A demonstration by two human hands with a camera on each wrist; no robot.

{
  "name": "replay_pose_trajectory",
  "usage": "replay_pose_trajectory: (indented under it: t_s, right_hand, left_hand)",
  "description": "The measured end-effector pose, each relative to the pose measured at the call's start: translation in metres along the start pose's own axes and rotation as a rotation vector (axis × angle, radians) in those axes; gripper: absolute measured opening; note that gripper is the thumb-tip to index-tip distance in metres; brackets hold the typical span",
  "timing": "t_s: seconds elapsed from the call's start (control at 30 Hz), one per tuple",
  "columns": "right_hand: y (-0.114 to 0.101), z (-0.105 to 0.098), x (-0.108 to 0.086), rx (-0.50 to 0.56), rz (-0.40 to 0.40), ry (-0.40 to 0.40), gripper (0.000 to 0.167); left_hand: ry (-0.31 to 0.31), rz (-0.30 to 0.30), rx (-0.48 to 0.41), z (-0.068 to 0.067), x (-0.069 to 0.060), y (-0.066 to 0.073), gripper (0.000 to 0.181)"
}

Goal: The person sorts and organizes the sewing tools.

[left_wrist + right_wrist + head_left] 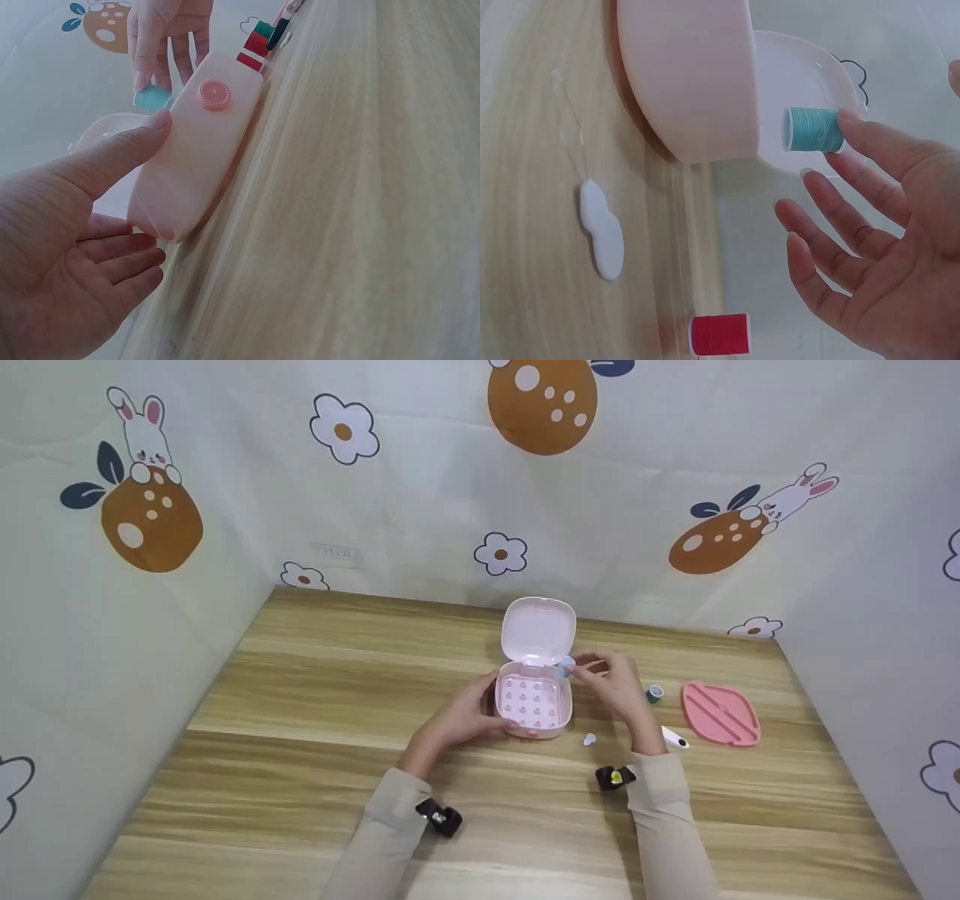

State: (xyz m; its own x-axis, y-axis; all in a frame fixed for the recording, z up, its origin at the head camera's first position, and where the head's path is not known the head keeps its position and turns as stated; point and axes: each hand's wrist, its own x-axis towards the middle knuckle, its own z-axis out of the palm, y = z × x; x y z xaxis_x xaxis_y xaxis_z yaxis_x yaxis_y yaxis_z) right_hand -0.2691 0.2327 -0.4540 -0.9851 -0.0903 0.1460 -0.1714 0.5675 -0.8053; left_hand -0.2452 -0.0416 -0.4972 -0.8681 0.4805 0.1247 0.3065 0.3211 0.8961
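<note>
Pinching a turquoise thread spool (815, 130) in my right hand (611, 679), I am holding it between one and two o'clock on the open pink box (199, 150). My left hand (466, 712) is gripping the box around eight. A white threader (590, 739) is lying at four, a pink grooved piece (721, 714) farther out at three.

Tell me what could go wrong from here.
The teal spool could slip, as the right grip pinches it only with the fingertips. The open lid might swing if bumped, with the spool held so close. The white threader lies beside the box, so its thin wire could bend if the box slides.
</note>
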Motion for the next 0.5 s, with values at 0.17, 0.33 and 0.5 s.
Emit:
replay_pose_trajectory:
  t_s: [0.17,0.33,0.5]
  right_hand:
    - [0.001,0.004,0.001,0.012,-0.011,-0.005,0.024]
    - [0.003,0.009,0.001,0.004,-0.007,-0.014,0.023]
    - [0.005,0.014,0.003,-0.003,0.002,-0.031,0.022]
  left_hand:
    - [-0.001,0.000,-0.016,0.000,0.000,0.000,0.094]
    - [0.001,-0.013,-0.009,0.000,0.000,0.001,0.094]
    - [-0.008,-0.021,-0.005,0.000,0.000,0.001,0.094]
